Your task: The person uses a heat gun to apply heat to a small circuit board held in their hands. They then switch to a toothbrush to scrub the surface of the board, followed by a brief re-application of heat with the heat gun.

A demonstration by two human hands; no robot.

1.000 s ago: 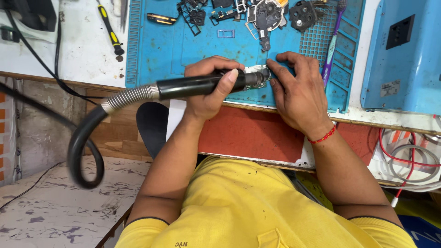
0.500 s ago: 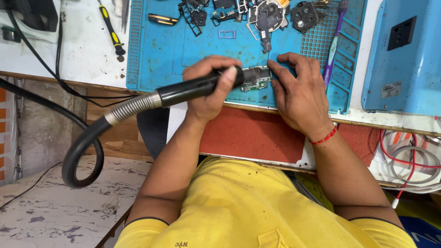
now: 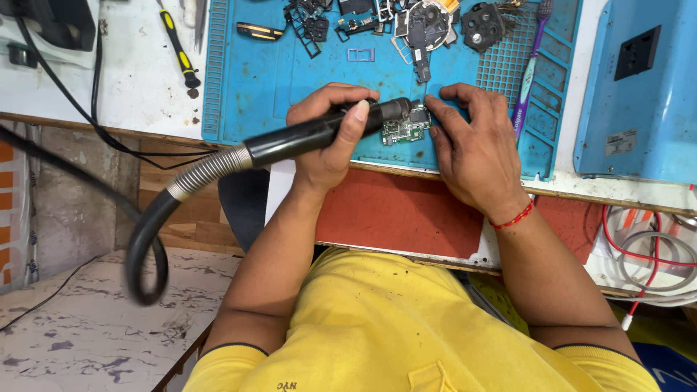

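My left hand (image 3: 327, 134) grips a black hot-air wand (image 3: 305, 138) with a grey corrugated hose (image 3: 181, 196) trailing down to the left. The wand's nozzle points at a small green circuit board (image 3: 403, 131) lying on the blue work mat (image 3: 290, 65). My right hand (image 3: 475, 149) rests on the mat just right of the board, its fingertips touching the board's edge and holding it down. A red thread band is on that wrist.
Dismantled phone parts (image 3: 428, 22) lie at the mat's far edge. A purple toothbrush (image 3: 526, 72) sits on the mat's right side, a yellow-handled screwdriver (image 3: 178, 51) to the left. A blue box (image 3: 639, 87) stands at right. Cables hang below right.
The wand and both hands shifted slightly up and away on the mat; the hose swung with them. The grip is unchanged.
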